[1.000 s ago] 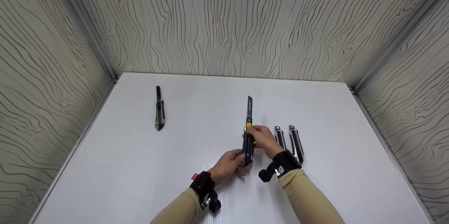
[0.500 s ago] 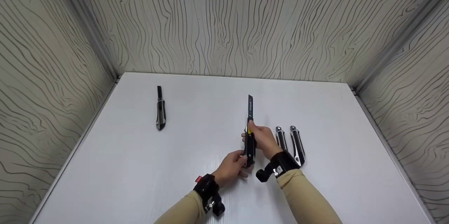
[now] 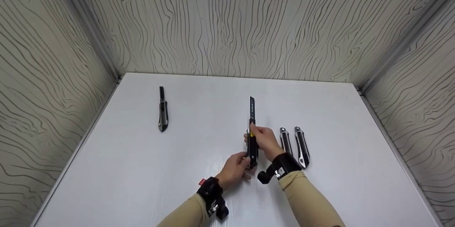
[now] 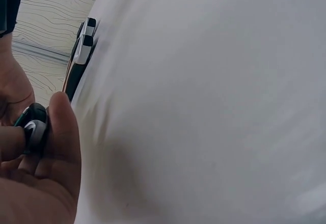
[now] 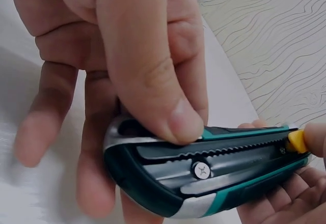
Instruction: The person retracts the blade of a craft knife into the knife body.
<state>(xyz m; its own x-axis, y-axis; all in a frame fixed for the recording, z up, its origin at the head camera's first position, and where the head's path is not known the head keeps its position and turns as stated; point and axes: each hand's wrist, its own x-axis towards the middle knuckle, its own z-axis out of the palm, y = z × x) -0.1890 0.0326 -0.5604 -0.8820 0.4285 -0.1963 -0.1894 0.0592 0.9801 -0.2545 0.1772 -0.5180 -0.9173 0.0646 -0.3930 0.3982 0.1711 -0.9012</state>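
A utility knife (image 3: 252, 147) with a black and teal body stands lengthwise between both hands, its long dark blade (image 3: 252, 108) extended away from me. My right hand (image 3: 267, 141) grips it near the front, thumb on the yellow slider (image 5: 296, 141). At the butt end, my left hand (image 3: 233, 167) pinches the knife. Seen from the right wrist, the left thumb (image 5: 186, 122) presses the silver rim, beside a toothed track and a screw. In the left wrist view only the knife's butt (image 4: 35, 126) shows between the fingers.
Two similar knives with no blade showing, one (image 3: 285, 140) partly behind the right wrist and one (image 3: 302, 149) beside it, lie to the right. Another knife (image 3: 163, 115), blade out, lies far left on the white table (image 3: 199, 113). Wood-patterned walls (image 3: 227, 24) enclose the table.
My right thumb has shifted up onto the yellow slider, covering more of it. The left hand has moved slightly right with the knife's butt. The knives on the table stay put.
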